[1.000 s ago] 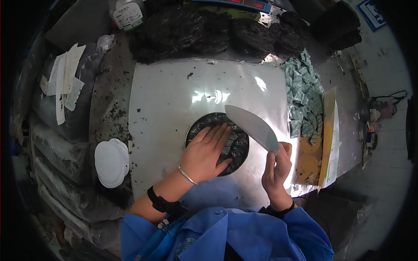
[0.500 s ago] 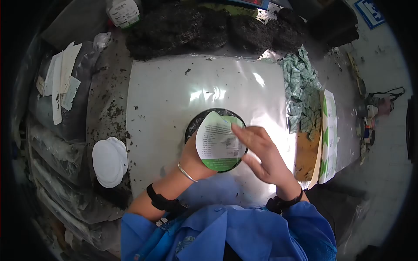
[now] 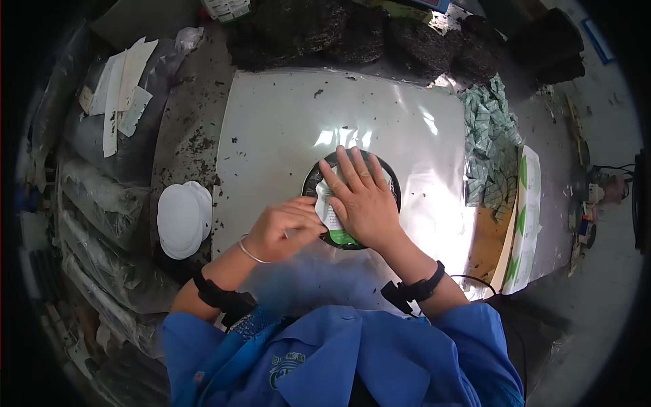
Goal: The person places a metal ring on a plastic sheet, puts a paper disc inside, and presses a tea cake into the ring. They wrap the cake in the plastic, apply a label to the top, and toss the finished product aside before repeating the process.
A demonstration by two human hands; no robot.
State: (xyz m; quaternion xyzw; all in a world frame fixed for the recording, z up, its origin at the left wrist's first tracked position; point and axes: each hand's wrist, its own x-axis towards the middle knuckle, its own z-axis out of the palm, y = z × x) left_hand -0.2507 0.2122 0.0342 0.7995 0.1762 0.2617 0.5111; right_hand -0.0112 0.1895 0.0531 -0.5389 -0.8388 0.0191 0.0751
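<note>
A round black pack (image 3: pixel 389 163), which looks wrapped in shiny film, lies on the pale work surface in front of me. On its top is a round white and green printed label (image 3: pixel 328 211), partly covered. My right hand (image 3: pixel 363 200) rests flat over the label and pack, with fingers spread. At the pack's left edge is my left hand (image 3: pixel 281 227), its fingers curled and their tips at the label's rim. Whether they pinch the rim or only touch it is hidden.
White round discs (image 3: pixel 182 220) are stacked at the left. Dark round cakes (image 3: pixel 356 37) line the back. Crumpled green paper pieces (image 3: pixel 485 146) and a green-white printed sheet (image 3: pixel 525 220) are at the right. Paper strips (image 3: pixel 122 88) lie on plastic-wrapped bundles at the far left.
The label, earlier raised in front of my left hand, is now down on the pack. My right hand has come flat onto it; my left has moved to its left edge. The view has shifted.
</note>
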